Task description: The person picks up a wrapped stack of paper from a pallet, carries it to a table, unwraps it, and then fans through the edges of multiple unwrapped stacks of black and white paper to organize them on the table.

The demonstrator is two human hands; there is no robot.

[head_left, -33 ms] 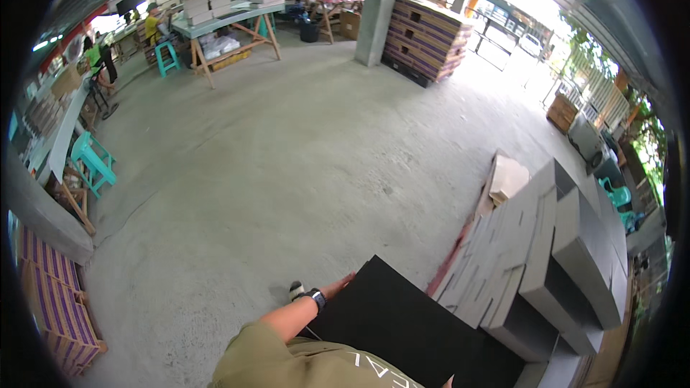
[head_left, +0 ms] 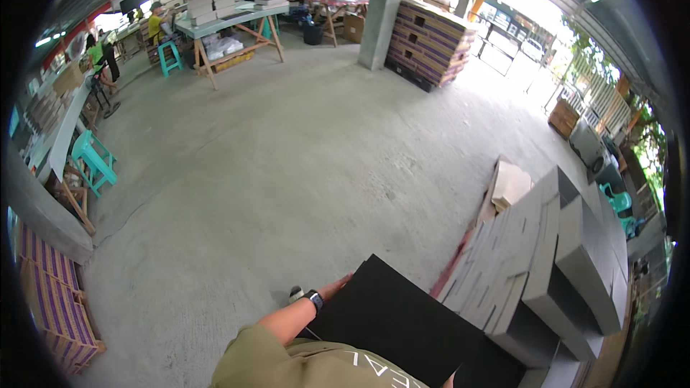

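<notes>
The person's left hand (head_left: 336,289) lies flat-fingered against the left edge of a large black board (head_left: 392,320), which is carried low and close in front of the body, at the near middle of the view. The board sits cornerwise, one corner pointing away toward the open concrete floor (head_left: 287,158), and its long axis runs from near left to far right, toward the stack of grey boxes (head_left: 546,259) just to its right. The left hand is the nearer one to judge by, gripping the board's edge with a dark wristwatch (head_left: 313,299) behind it. The right hand is out of sight (hidden below the board's near right corner or beyond the frame), so whether it grips cannot be told. A red pallet edge (head_left: 456,262) shows between board and boxes.

Against the earlier frame nothing differs: the board, the hand and the boxes sit in the same places.
</notes>
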